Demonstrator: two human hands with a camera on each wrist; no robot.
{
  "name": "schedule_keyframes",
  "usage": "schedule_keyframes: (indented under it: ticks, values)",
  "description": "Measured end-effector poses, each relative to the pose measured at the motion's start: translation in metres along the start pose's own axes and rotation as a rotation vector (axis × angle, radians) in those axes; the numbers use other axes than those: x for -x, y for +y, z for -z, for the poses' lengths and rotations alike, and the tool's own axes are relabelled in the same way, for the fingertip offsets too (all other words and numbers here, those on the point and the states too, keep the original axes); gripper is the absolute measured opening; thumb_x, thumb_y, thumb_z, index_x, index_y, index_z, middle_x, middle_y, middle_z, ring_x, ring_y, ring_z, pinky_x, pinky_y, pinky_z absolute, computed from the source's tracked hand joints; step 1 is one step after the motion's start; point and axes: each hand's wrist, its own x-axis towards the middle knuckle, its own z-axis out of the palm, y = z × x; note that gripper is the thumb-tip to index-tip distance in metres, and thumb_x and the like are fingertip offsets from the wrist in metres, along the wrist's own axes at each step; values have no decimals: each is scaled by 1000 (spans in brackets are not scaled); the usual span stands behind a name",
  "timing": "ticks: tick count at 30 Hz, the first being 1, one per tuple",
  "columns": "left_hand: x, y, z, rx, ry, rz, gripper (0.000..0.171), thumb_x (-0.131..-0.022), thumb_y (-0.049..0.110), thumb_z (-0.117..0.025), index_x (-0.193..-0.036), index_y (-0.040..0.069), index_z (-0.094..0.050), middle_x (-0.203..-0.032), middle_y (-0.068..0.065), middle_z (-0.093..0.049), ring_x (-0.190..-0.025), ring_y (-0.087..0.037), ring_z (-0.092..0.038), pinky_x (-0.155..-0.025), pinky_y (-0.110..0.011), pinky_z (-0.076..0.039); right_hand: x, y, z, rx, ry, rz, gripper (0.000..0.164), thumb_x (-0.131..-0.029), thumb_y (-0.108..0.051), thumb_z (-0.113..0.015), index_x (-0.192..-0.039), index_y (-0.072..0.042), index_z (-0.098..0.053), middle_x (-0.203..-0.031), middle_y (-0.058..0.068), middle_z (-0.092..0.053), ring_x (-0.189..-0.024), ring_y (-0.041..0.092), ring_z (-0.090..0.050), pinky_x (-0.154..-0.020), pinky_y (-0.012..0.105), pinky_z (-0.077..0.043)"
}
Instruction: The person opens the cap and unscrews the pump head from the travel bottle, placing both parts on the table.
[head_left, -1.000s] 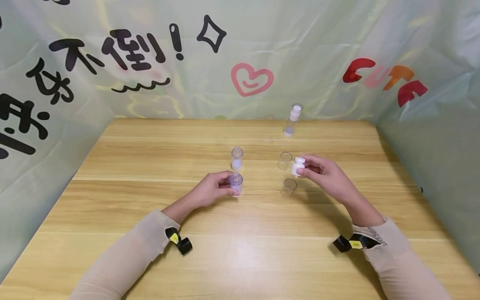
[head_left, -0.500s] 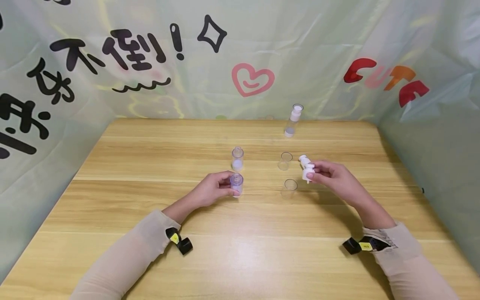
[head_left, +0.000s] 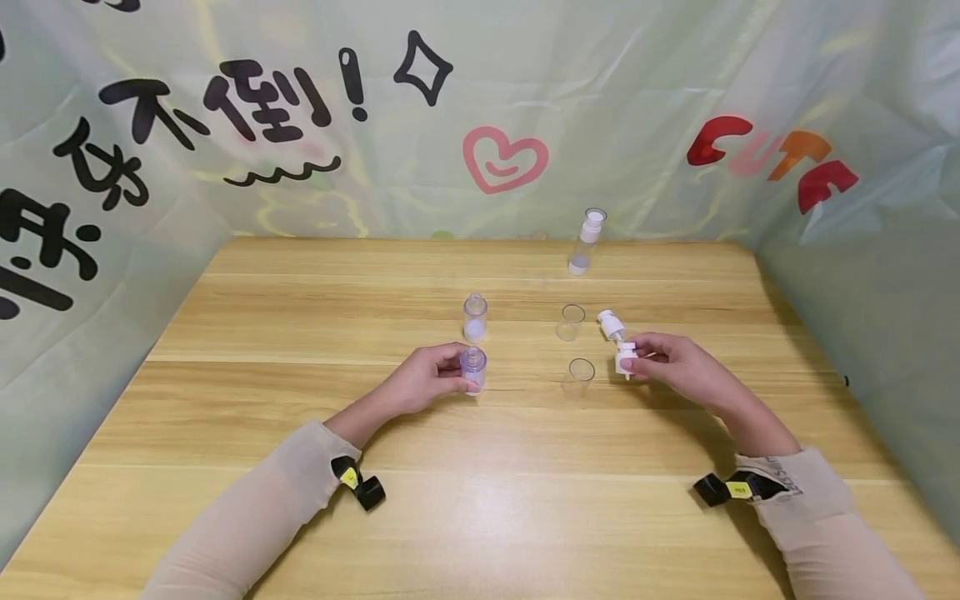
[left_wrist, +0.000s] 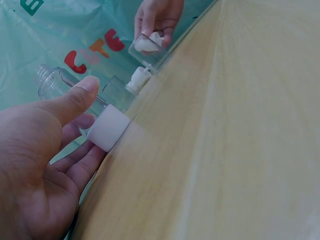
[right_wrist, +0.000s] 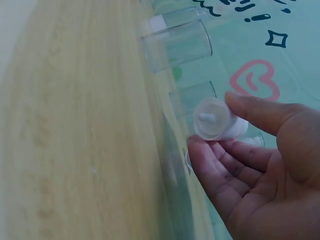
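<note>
My left hand [head_left: 420, 382] grips a small clear bottle [head_left: 473, 372], upright on the table; its white base [left_wrist: 108, 128] and bare threaded neck show in the left wrist view. Between thumb and fingers, my right hand [head_left: 675, 367] pinches a white pump head [head_left: 626, 360]. In the right wrist view the pump head's hollow underside and short stem face the camera. A second white pump head [head_left: 611, 324] lies on its side just beyond that hand. Behind the held bottle stands another open-necked clear bottle [head_left: 475, 320].
Two clear caps [head_left: 571, 324] [head_left: 578, 380] stand between the hands. Farther back, near the table's rear edge, is a bottle [head_left: 582, 246] with its pump and clear cap on. A printed cloth [head_left: 615, 108] hangs behind the wooden table [head_left: 480, 517].
With the pump head pinched, my right hand has moved right and toward me, away from the clear caps. The lying pump head has come into view. My left hand has stayed put.
</note>
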Motion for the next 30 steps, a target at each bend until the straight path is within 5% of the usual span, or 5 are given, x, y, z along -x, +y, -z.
schedule_keyframes:
  ticks: [30]
  values:
    - [0, 2, -1, 47, -8, -10, 41, -85, 11, -77, -121, -1, -62, -111, -16, -69, -105, -27, -66, -89, -26, -54, -2, 9, 7, 63, -119, -117, 49, -95, -27, -66, -126, 9, -52, -98, 12, -63, -84, 21, -63, -71, 30, -56]
